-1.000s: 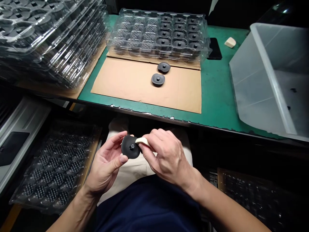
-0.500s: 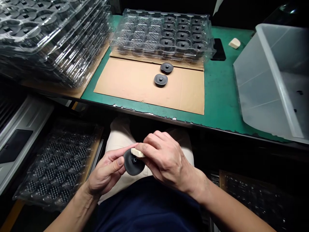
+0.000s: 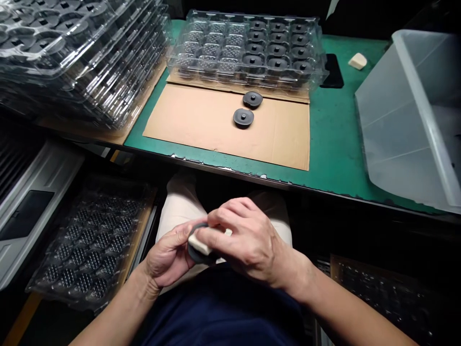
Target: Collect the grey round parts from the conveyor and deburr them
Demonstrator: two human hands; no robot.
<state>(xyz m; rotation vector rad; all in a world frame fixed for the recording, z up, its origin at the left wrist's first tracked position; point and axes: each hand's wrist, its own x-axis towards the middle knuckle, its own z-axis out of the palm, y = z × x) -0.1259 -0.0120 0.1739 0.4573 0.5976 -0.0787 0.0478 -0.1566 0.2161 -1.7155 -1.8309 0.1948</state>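
Over my lap, my left hand (image 3: 166,257) grips a round black rubber disc (image 3: 195,254), now mostly hidden by my fingers. My right hand (image 3: 248,242) presses a small cream-coloured block (image 3: 199,243) against the disc's face. On the cardboard sheet (image 3: 201,122) on the green table lie two more black discs (image 3: 243,117), one behind the other (image 3: 252,99). Behind them stands a clear blister tray (image 3: 216,45) whose right-hand pockets hold several black discs.
A tall stack of clear trays (image 3: 79,53) fills the table's left. A translucent plastic bin (image 3: 410,115) stands at the right, with a second cream block (image 3: 357,61) and a black phone (image 3: 333,70) behind. Below left, a tray of dark parts (image 3: 90,245) lies on a low shelf.
Both hands have sunk lower towards my lap. The right hand slid the cream block leftward across the disc, which is now mostly covered by it and my fingers.
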